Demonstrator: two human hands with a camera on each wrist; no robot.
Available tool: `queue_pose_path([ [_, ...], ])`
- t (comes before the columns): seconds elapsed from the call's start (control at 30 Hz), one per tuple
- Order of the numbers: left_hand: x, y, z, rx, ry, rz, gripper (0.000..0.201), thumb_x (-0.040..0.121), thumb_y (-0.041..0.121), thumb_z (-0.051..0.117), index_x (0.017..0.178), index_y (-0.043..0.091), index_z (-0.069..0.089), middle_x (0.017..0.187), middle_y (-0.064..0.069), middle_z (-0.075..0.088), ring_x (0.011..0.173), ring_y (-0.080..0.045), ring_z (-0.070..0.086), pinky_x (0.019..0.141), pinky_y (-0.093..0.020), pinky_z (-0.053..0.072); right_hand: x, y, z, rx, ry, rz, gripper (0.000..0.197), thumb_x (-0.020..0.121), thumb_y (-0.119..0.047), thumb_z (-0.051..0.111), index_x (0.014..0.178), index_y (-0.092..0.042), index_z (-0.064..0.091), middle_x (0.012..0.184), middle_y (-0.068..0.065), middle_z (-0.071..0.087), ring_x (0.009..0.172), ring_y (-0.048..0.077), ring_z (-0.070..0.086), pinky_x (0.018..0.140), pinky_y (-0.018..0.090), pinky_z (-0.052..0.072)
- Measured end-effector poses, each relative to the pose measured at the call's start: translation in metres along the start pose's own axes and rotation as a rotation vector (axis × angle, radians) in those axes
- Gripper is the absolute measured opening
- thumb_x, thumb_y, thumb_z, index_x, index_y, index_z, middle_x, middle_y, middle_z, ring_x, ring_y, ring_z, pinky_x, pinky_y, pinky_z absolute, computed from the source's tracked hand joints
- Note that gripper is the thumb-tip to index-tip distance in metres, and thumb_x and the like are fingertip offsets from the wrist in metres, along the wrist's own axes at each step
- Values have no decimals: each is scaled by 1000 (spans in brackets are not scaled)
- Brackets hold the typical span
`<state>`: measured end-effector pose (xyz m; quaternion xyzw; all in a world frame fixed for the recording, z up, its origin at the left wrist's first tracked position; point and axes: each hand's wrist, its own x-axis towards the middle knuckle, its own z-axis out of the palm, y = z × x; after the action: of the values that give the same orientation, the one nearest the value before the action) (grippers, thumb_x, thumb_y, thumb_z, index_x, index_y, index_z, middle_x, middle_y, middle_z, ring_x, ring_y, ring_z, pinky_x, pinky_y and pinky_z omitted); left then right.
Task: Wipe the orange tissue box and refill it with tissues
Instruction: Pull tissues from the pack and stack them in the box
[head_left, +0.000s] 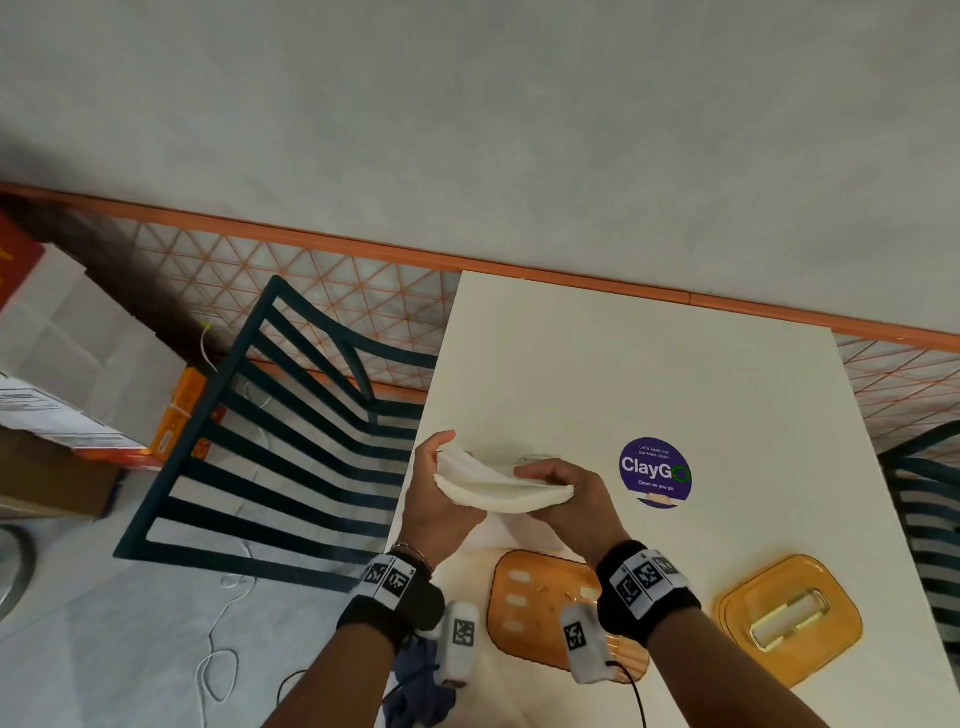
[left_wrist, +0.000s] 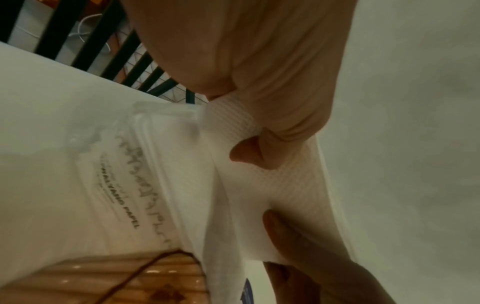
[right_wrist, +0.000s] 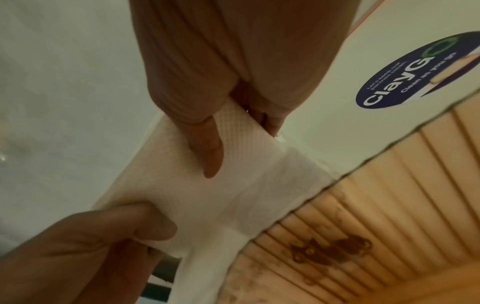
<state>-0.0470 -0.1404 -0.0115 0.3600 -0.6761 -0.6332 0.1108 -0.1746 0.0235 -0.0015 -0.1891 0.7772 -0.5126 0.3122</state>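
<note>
A bent stack of white tissues (head_left: 498, 491) hangs above the white table (head_left: 649, 374), gripped at both ends. My left hand (head_left: 439, 462) holds the left end, thumb on top. My right hand (head_left: 550, 480) pinches the right end. In the left wrist view the embossed tissues (left_wrist: 272, 185) run between the thumb and fingers. The right wrist view shows my thumb pressed on the tissues (right_wrist: 233, 185). The orange tissue box base (head_left: 535, 597) lies open just below, partly hidden by my right wrist. Its orange lid (head_left: 789, 618), with a slot, lies apart at the right.
A clear printed plastic wrapper (left_wrist: 135, 185) lies on the table under the tissues. A round purple ClayGo sticker (head_left: 655, 472) is right of my hands. A dark slatted chair (head_left: 270, 441) stands at the table's left edge. Blue cloth (head_left: 421, 691) sits by the near edge.
</note>
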Motion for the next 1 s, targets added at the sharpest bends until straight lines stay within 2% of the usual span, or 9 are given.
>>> queue_pose_path([
  [0.1, 7, 5, 4, 2, 26, 1, 84, 61, -7, 80, 125, 38, 50, 104, -2, 66, 99, -20, 67, 83, -31, 60, 4, -6, -2, -25, -44, -35, 32, 76, -1, 81, 97, -25, 81, 105, -7, 77, 103, 11, 70, 96, 42, 56],
  [0.17, 9, 10, 3, 41, 49, -6, 70, 60, -2, 79, 111, 39, 56, 98, 0, 67, 94, -19, 68, 83, -36, 61, 3, -10, -6, -53, -74, -24, 29, 80, -1, 77, 96, -25, 81, 102, -8, 77, 101, 11, 70, 95, 41, 56],
  [0.33, 9, 16, -7, 68, 70, 4, 54, 64, -6, 80, 100, 30, 62, 95, 3, 70, 87, -12, 67, 72, -24, 57, -4, -15, -18, 58, -117, 29, 32, 82, 3, 75, 99, -24, 80, 104, -5, 77, 100, 14, 69, 89, 31, 56],
  [0.43, 6, 9, -8, 119, 28, -27, 52, 64, -9, 75, 94, 32, 65, 94, 6, 72, 92, -15, 69, 73, -24, 56, -2, -5, -18, -51, -118, 43, 33, 83, -1, 75, 101, -28, 79, 99, -5, 77, 94, 16, 69, 84, 33, 56],
  [0.5, 6, 10, -6, 138, 24, -37, 46, 67, -11, 72, 89, 29, 67, 93, 6, 73, 93, -16, 69, 70, -21, 55, 0, -2, -18, -92, -98, 60, 30, 84, -7, 76, 103, -30, 78, 98, -7, 78, 94, 12, 70, 88, 34, 57],
  [0.6, 5, 23, -7, 136, 44, -63, 44, 73, -8, 72, 98, 28, 66, 95, 4, 71, 92, -17, 69, 63, -17, 53, -1, -10, -24, -24, -88, 83, 30, 87, -12, 76, 114, -25, 75, 105, -7, 78, 101, 12, 72, 94, 38, 57],
  [0.8, -22, 45, -17, 6, -177, -159, 51, 83, 7, 79, 126, 28, 61, 114, 7, 76, 104, -10, 72, 88, -36, 60, -48, -22, -65, 168, -107, 167, 29, 90, -13, 75, 118, -15, 71, 110, -1, 78, 102, 18, 74, 89, 36, 59],
  [0.87, -40, 38, -12, 83, -275, -204, 45, 84, 12, 79, 124, 29, 64, 112, 9, 77, 103, -12, 73, 88, -40, 61, -75, -10, -74, 177, -118, 255, 29, 88, -15, 77, 116, -14, 73, 108, 1, 79, 100, 22, 75, 87, 39, 60],
  [1.0, -69, 16, 13, 250, -336, -267, 34, 80, 16, 82, 110, 29, 71, 98, 11, 79, 90, -10, 75, 84, -39, 63, -111, 33, -75, -166, -118, 381, 23, 79, -33, 82, 98, -20, 77, 90, -4, 79, 84, 16, 74, 74, 31, 61],
])
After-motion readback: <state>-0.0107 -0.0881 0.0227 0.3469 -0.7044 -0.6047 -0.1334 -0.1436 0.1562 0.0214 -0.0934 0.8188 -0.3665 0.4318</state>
